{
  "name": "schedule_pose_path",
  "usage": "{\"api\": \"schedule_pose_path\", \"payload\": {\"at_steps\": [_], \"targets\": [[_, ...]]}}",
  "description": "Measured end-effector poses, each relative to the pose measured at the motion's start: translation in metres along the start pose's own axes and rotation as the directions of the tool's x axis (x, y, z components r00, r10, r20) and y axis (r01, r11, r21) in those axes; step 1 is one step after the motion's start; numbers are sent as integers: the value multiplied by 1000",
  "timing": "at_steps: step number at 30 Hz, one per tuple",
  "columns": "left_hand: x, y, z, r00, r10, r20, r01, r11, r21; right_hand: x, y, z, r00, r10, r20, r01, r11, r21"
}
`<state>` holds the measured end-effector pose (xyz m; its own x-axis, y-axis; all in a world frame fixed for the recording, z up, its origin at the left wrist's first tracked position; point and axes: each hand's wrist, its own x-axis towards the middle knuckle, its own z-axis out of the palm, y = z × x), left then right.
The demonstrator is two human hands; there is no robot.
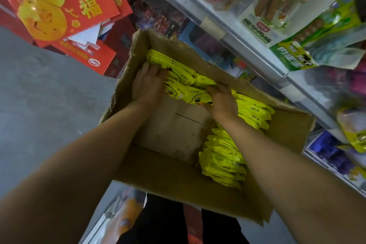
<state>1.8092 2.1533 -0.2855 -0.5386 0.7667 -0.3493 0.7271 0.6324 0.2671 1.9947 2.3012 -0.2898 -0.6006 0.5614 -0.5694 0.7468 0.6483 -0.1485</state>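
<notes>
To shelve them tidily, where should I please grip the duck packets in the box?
Probably squeeze the duck packets from both ends of the row, reaching in from above: they overlap like tiles, and the left hand and right hand flank them.

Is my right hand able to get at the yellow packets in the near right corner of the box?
Probably yes. The right hand is inside the open box, gripping duck packets farther in; the near-corner packets lie uncovered under its forearm, so drawing back should reach them.
</notes>
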Motion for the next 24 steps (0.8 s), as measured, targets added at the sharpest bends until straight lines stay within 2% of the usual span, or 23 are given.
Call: {"api": "schedule_pose_path", "payload": {"at_steps": [5, 7, 8, 9, 11, 14, 17, 20, 24], "targets": [[-12, 5, -2, 999, 15, -35, -15, 1000, 17, -4, -3, 0, 999, 12, -44, -13, 1000, -16], [-19, 5, -10, 996, -94, -11, 93, 993, -76, -15, 0, -2, 1000, 3, 4, -4, 994, 113], [-24, 6, -15, 994, -106, 18, 108, 987, -120, -21, 3, -5, 999, 18, 41, -26, 979, 203], [-30, 6, -19, 995, -80, 60, 85, 992, -88, -27, 5, -8, 997, 28, 69, -46, 961, 272], [-43, 8, -30, 984, -113, 141, 134, 979, -152, -39, 11, -19, 998, 11, 60, -30, 942, 335], [-65, 15, -48, 970, -175, 169, 224, 915, -336, -61, 18, -45, 1000, -6, -19, 13, 922, 386], [-88, 32, -67, 964, -209, 162, 258, 880, -399, -84, 30, -72, 994, -23, -106, 67, 900, 430], [-109, 68, -86, 979, -157, 132, 200, 873, -444, -113, 55, -95, 978, -45, -205, 142, 861, 488], [-144, 140, -104, 995, -86, 47, 98, 854, -511, -170, 110, -118, 942, 71, -327, 150, 783, 604]]}}
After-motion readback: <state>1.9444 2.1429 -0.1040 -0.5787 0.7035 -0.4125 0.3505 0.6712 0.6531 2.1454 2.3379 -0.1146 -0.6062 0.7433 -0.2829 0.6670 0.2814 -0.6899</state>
